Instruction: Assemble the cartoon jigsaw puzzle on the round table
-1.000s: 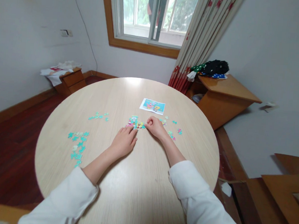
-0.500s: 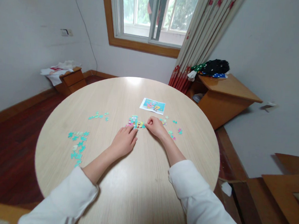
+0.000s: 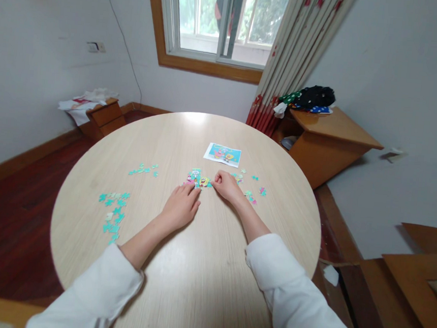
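Lower centre: bare wood of the table (image 3: 196,284) is left free between the two sleeves.
Centre: the joined puzzle patch (image 3: 199,179) is hemmed in from below by the flat left hand (image 3: 181,206) and from the right by the curled right hand (image 3: 227,186).
Above the patch: a bare strip is left before the picture card (image 3: 223,154).
Left: a wide bare lane is found between the left forearm and the loose teal pieces (image 3: 114,211).
Right: passage is cluttered by scattered pieces (image 3: 254,193) just beyond the right hand.
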{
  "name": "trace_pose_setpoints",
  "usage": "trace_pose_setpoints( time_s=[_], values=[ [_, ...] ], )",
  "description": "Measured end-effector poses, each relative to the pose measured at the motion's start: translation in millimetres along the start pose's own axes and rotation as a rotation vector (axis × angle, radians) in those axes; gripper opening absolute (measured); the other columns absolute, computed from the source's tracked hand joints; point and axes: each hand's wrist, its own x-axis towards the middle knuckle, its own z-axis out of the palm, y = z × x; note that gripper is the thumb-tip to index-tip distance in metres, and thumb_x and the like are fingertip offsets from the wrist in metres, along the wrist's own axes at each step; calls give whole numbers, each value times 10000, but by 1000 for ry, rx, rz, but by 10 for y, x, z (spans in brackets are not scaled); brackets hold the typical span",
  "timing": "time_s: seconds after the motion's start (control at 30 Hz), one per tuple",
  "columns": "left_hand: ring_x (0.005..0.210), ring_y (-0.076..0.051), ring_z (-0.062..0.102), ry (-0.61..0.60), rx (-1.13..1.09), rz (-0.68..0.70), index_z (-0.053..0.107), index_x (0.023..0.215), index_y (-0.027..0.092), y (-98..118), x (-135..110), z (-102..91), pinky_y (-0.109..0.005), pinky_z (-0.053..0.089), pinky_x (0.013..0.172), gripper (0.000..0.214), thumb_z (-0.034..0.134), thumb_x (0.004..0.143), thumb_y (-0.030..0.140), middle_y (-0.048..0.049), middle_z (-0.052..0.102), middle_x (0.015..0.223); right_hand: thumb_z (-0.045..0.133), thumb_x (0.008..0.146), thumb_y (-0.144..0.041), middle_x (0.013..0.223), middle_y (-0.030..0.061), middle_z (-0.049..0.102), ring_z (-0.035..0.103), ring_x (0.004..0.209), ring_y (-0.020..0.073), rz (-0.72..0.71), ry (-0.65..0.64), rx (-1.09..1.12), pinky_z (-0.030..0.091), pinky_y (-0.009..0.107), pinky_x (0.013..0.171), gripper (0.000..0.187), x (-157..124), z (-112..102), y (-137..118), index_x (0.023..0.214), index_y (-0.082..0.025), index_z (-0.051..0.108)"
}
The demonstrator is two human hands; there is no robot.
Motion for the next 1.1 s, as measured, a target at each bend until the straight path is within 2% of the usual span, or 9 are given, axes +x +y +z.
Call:
trace_pose_setpoints(
  time_s=[0.53,0.8,1.1],
  values=[
    [1200,-303,492,-22,7,-9,539,1232,117,21,3,-51,-455,378,1033,371,447,894,240,-174,524,1306,587,725,-120,578,-43,501,471,582,119,-52,82,43,347,235,614,202,-39,73,52,614,-202,440],
    [1202,-299,492,11,-35,-6,554,1204,137,12,-1,-23,-472,388,1022,347,457,884,228,-176,523,1299,534,722,-158,551,-52,473,465,545,120,-38,261,146,333,235,571,166,-52,77,49,625,-217,412],
    [1187,-300,507,61,-83,3,559,1189,154,-26,2,42,-478,409,1008,341,464,868,220,-164,542,1284,471,730,-184,586,-44,458,440,550,120,-35,412,220,363,244,602,120,-40,-45,107,667,-228,378]
  ],
)
